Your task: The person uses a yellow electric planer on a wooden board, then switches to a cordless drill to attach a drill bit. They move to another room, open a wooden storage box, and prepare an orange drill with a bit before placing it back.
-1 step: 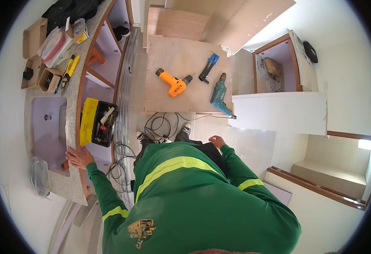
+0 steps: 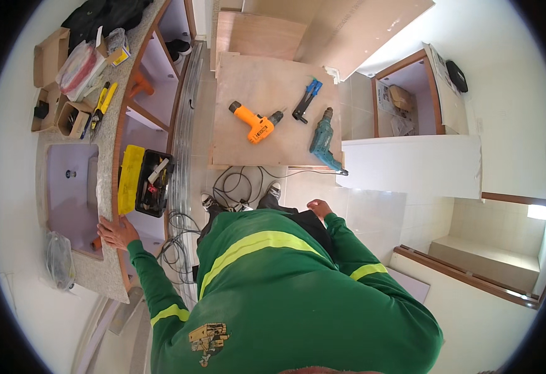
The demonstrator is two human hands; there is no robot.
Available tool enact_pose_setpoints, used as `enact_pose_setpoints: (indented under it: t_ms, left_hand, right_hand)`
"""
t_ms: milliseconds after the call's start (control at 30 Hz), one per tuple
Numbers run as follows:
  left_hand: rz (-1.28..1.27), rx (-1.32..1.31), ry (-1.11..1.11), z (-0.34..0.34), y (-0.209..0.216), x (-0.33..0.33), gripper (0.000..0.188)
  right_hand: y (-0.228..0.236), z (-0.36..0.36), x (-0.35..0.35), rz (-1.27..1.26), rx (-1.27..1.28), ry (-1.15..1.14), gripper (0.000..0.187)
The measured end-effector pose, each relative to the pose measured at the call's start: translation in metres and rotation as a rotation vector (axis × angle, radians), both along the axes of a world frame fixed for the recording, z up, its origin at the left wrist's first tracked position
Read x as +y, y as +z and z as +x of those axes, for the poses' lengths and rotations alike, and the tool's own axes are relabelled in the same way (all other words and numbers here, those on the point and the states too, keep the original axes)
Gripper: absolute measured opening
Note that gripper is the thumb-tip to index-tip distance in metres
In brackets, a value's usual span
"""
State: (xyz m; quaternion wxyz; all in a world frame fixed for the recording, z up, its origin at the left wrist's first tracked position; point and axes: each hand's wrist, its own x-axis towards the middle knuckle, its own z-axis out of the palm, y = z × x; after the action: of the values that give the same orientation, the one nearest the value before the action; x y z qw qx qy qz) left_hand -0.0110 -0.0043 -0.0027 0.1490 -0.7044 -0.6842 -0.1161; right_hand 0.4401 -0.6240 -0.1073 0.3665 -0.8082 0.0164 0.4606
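Note:
My left hand [image 2: 117, 233] lies on the front edge of the stone countertop [image 2: 111, 274], beside the rectangular sink cutout, its fingers spread and nothing held. At my right side, by my thigh, hangs my right hand [image 2: 320, 209] with its fingers curled in; I see nothing in it. Ahead of me, a wooden board [image 2: 239, 81] bears an orange cordless drill [image 2: 257, 124], a blue and black hand riveter [image 2: 307, 100] and a teal corded drill [image 2: 323, 140]. Just beyond my left hand is an open black toolbox [image 2: 154, 184] with a yellow lid, holding several tools.
Cable coils [image 2: 176, 240] and long metal profiles [image 2: 186, 124] lie on the floor at left. Yellow-handled snips [image 2: 103, 100] and small cardboard boxes [image 2: 73, 118] sit on the countertop. A white cabinet [image 2: 410, 165] stands at right, and large panels [image 2: 335, 31] at the far end.

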Motion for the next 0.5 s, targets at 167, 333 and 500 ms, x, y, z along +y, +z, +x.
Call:
enact_pose_setpoints:
  t_ms: [167, 333, 500]
  left_hand:
    - [0.009, -0.013, -0.012, -0.002, 0.004, 0.001, 0.086]
    - [-0.026, 0.022, -0.006, -0.004, 0.004, 0.0, 0.09]
    - [-0.096, 0.002, -0.082, -0.013, 0.007, 0.003, 0.093]
  right_hand:
    - [0.006, 0.002, 0.004, -0.039, -0.001, 0.068, 0.024]
    - [-0.01, 0.001, -0.03, 0.026, -0.357, 0.426, 0.018]
    - [-0.045, 0.019, -0.073, -0.273, -0.413, 0.825, 0.019]
